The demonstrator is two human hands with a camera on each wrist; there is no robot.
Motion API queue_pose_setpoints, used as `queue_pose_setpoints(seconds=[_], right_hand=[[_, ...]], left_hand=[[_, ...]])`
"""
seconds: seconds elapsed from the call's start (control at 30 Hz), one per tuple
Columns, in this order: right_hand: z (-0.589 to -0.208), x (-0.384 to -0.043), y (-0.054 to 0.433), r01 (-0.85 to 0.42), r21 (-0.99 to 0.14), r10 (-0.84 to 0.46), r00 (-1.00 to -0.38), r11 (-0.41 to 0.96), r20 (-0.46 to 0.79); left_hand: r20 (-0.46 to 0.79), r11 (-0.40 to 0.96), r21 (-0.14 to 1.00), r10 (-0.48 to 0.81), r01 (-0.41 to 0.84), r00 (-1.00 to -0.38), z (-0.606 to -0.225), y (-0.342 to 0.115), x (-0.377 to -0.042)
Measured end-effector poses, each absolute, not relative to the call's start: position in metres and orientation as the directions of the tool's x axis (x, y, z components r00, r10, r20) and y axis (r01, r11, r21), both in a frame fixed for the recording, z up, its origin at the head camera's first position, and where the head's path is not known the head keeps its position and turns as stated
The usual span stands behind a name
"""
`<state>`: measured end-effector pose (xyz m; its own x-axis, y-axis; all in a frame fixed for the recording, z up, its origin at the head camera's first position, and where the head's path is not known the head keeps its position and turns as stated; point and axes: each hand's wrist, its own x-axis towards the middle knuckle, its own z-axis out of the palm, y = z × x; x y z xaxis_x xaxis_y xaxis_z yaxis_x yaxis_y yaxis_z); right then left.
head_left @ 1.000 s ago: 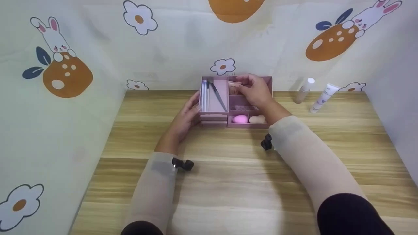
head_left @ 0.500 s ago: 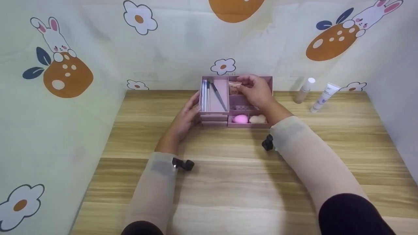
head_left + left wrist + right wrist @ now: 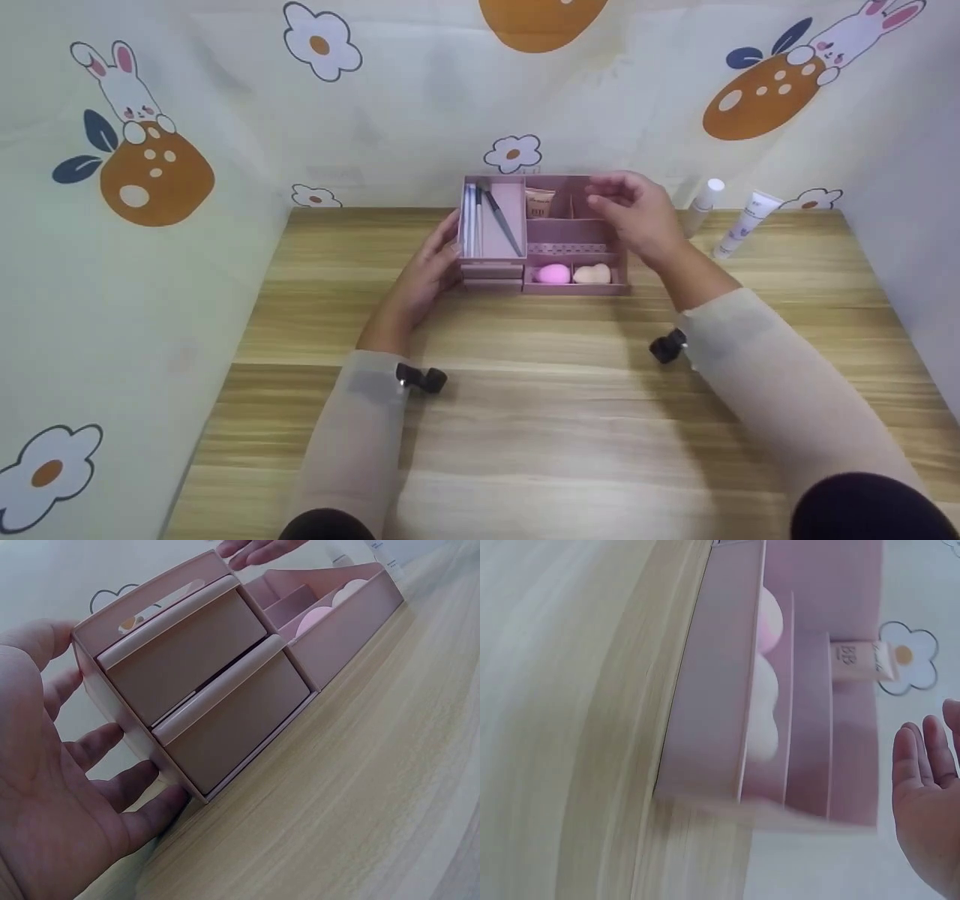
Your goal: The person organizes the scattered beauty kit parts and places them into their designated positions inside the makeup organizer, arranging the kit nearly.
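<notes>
A pink desk organizer (image 3: 577, 236) with drawers stands against the back wall. My left hand (image 3: 426, 274) rests its fingers along the organizer's left side; in the left wrist view the fingertips (image 3: 161, 769) touch that wall below the drawers (image 3: 232, 716). My right hand (image 3: 637, 217) holds nothing and hovers over the organizer's back right corner, fingers loosely bent. A BB cream tube (image 3: 538, 204) stands in the back compartment. A pink makeup sponge (image 3: 553, 274) and a beige one (image 3: 592, 274) sit in the front compartments. Several slim pens or brushes (image 3: 474, 221) lie in the upper left tray.
To the right of the organizer stand a white-capped bottle (image 3: 705, 204), partly behind my right hand, and a white squeeze tube (image 3: 746, 225). The wood-grain table (image 3: 525, 405) meets patterned walls (image 3: 405, 97) at the back and left.
My right hand has let go of the BB cream tube, which now stands in the back compartment, and has moved to the right. The left hand has stayed in place.
</notes>
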<state>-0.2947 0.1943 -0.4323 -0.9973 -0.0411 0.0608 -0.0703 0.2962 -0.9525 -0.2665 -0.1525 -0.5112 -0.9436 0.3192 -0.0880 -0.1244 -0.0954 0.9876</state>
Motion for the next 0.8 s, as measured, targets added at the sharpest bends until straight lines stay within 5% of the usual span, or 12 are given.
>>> queue_pose_setpoints(seconds=[0.37, 0.8], right_hand=[[-0.433, -0.26, 0.252, -0.123, -0.991, 0.013, -0.992, 0.051, 0.123], [-0.427, -0.236, 0.292, -0.189, -0.981, 0.017, -0.982, 0.032, 0.189]], left_hand=[[-0.088, -0.089, 0.989, 0.318, -0.122, -0.944, -0.512, -0.154, -0.266], [-0.085, -0.08, 0.99, 0.313, -0.115, -0.946, -0.511, -0.153, -0.266]])
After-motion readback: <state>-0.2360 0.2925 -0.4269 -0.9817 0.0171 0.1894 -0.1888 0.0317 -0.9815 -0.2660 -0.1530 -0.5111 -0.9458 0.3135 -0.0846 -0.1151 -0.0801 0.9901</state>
